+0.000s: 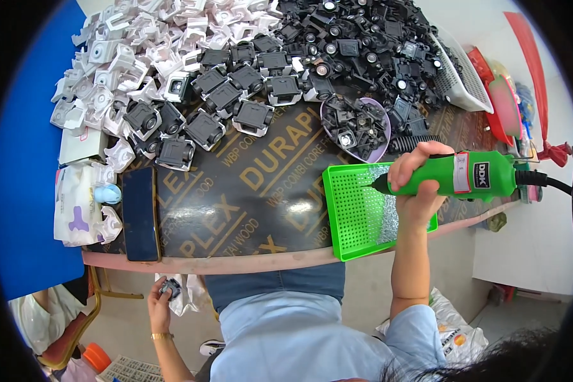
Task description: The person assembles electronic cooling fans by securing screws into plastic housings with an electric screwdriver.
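At centre right, my right hand (416, 181) wraps closed around a green plastic electric screwdriver (471, 176), its tip over the green perforated plastic tray (356, 213) on the dark board's edge. Low at lower left, my left hand (161, 299) pinches a small black-and-white plastic part (170, 290) below the table.

The electric screwdriver (471, 176) is bright green with a black tip, a black cord and a white label edged in red. Below it at 4 o'clock, the tray (350, 216) is the same green, dotted with a grid of small holes. The desk (261, 197) is dark brown with tan lettering. At 11 o'clock the heap of plastic parts (140, 44) is white; at 1 o'clock the heap (363, 44) is black. The bowl (356, 127) is pale purple, the phone (140, 213) dark blue.
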Available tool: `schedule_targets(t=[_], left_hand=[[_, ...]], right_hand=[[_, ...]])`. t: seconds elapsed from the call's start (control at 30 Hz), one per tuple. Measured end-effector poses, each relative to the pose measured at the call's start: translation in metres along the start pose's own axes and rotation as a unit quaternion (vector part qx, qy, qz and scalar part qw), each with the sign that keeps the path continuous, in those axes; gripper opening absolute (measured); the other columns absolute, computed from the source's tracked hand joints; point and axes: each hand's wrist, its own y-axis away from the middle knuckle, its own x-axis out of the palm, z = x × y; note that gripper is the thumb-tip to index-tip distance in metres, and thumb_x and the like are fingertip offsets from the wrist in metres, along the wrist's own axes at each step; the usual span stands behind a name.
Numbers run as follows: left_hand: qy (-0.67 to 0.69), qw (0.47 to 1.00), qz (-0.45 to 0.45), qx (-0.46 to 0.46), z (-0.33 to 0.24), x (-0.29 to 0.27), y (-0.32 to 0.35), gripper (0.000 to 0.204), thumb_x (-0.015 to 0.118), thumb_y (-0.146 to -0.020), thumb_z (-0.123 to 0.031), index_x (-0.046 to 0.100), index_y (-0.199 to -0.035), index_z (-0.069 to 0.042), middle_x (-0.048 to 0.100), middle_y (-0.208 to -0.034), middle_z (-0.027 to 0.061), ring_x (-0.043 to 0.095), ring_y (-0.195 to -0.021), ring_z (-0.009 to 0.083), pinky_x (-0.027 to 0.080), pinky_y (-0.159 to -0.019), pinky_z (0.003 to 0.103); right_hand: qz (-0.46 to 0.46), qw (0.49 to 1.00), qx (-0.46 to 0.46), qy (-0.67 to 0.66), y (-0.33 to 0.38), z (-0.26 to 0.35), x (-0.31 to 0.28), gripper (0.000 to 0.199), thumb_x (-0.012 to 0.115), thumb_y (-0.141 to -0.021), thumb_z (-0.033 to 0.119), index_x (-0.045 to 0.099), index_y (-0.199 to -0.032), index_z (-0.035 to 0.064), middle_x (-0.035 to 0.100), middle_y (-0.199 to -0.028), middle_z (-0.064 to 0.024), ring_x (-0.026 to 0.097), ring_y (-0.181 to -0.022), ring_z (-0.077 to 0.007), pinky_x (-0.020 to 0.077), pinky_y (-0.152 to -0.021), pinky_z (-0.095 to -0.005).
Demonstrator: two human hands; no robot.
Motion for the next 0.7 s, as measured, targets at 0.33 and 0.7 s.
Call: schedule_targets(t=[0.33, 0.7], left_hand=[[-0.561, 0.807, -0.052, 0.176, 0.122, -0.008, -0.109, 0.022, 0.063, -0.072, -0.009, 0.063, -0.093, -0.003, 0.063, -0.090, 0.0204, 0.058, -0.092, 0.0395, 0.046, -0.080, 0.045], [-0.387, 0.822, 0.407, -0.090, -0.193, 0.109, 0.038, 0.038, 0.064, -0.084, -0.016, 0.055, -0.117, 0.001, 0.061, -0.109, 0.0114, 0.058, -0.098, 0.0159, 0.048, -0.083, 0.031]], right_hand=[[-0.001, 1.000, 0.025, 0.015, -0.004, 0.004, 0.005, 0.057, 0.065, -0.081, 0.048, 0.042, -0.108, 0.0029, 0.045, -0.063, -0.0030, 0.044, -0.049, -0.0122, 0.0381, -0.046, -0.0255], [-0.032, 0.998, -0.003, -0.057, -0.009, 0.017, -0.002, 0.061, 0.062, -0.081, 0.053, 0.041, -0.111, 0.0032, 0.041, -0.061, -0.0012, 0.040, -0.048, -0.0106, 0.0349, -0.044, -0.0239]])
